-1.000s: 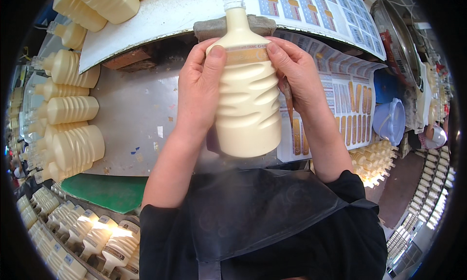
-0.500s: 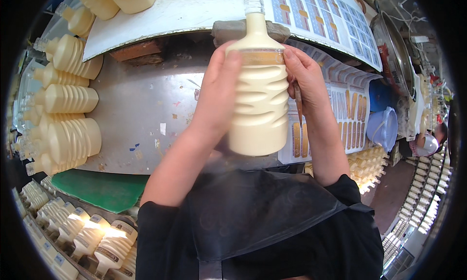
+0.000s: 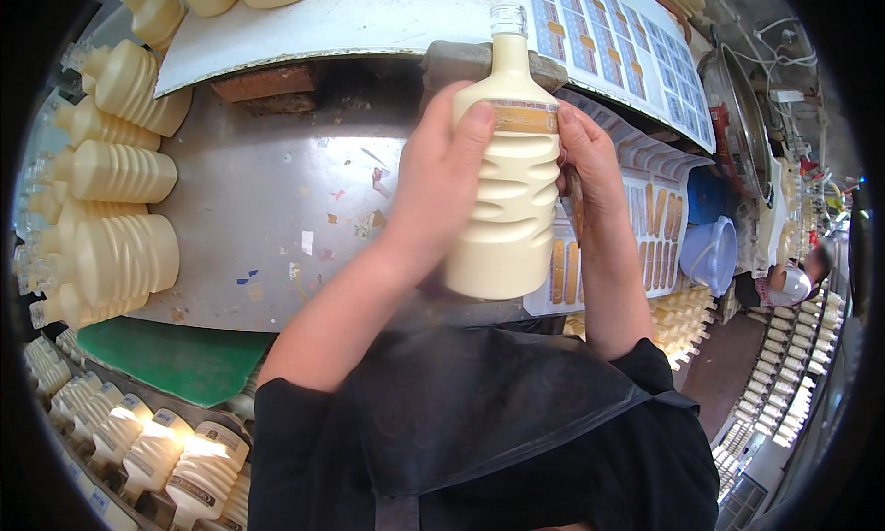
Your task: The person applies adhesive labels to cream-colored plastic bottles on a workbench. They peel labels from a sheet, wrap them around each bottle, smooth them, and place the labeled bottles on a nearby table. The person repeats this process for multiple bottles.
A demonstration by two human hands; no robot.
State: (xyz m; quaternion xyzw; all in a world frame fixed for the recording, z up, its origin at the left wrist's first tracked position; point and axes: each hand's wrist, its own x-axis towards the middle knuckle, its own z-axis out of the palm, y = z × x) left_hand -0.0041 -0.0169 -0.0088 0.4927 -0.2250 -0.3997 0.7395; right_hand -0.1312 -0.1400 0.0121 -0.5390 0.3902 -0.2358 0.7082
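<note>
A cream ribbed bottle (image 3: 505, 245) with a clear glass neck is held upright in the picture between both hands. Around its shoulder runs a gold label band (image 3: 522, 119). My left hand (image 3: 441, 167) wraps the bottle's left side, its thumb lying at the label's left end. On the other side, my right hand (image 3: 595, 162) grips the bottle with its thumb at the label's right end. A slim brown pointed tool (image 3: 576, 204) is also tucked in the right fingers; its exact kind is unclear. Fingers behind the bottle are hidden.
Cream bottles (image 3: 124, 171) lie stacked left of the metal worktop (image 3: 249, 181). Label sheets (image 3: 659, 218) spread at the right, beside a blue bucket (image 3: 710, 254). A raised white board (image 3: 387, 19) crosses the back. Labelled bottles (image 3: 207, 466) stand lower left; another person (image 3: 793, 277) is far right.
The bottle and both hands appear slightly farther right, while the surroundings have shifted a little left. My left thumb has moved onto the label's left end and shows more sharply.
</note>
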